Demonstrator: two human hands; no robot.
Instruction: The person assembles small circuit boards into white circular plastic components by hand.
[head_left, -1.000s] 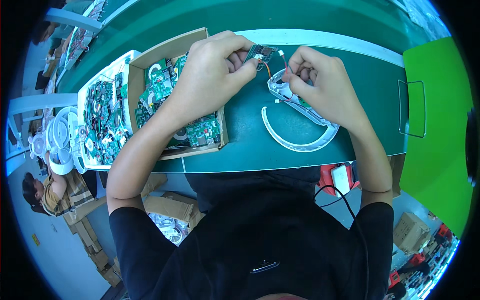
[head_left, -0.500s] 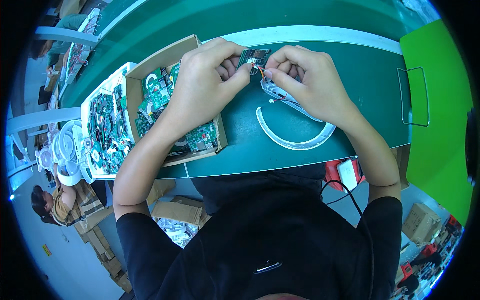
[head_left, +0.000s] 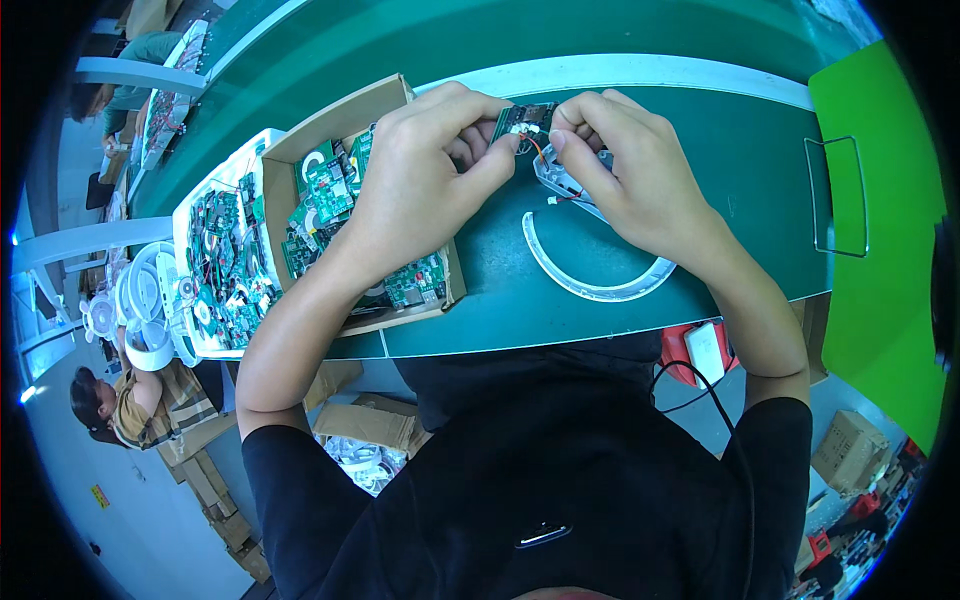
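Observation:
My left hand [head_left: 435, 165] pinches the left edge of a small green circuit board [head_left: 527, 113] above the bench. My right hand [head_left: 640, 160] is closed at the board's right edge, thumb against fingers; its exact contact is partly hidden. A white connector with orange and dark wires [head_left: 541, 149] sits at the board's lower side. Below my right hand lies a pale plastic housing [head_left: 562, 181], partly covered by that hand, with a small loose plug [head_left: 553, 200] on a thin lead. A curved translucent strip [head_left: 590, 291] rests on the bench nearer me.
To the left, a cardboard box [head_left: 455, 285] holds several green circuit boards. Beyond it is a white tray [head_left: 187, 262] of wired boards. White round parts [head_left: 150, 300] are stacked farther left, near a seated co-worker [head_left: 140, 405]. A bright green panel [head_left: 880, 220] with a wire handle stands right.
The view has shifted slightly, moving the scene to the right. My right thumb has moved off the wires toward the board's edge, showing more of the white connector. My left hand keeps its hold.

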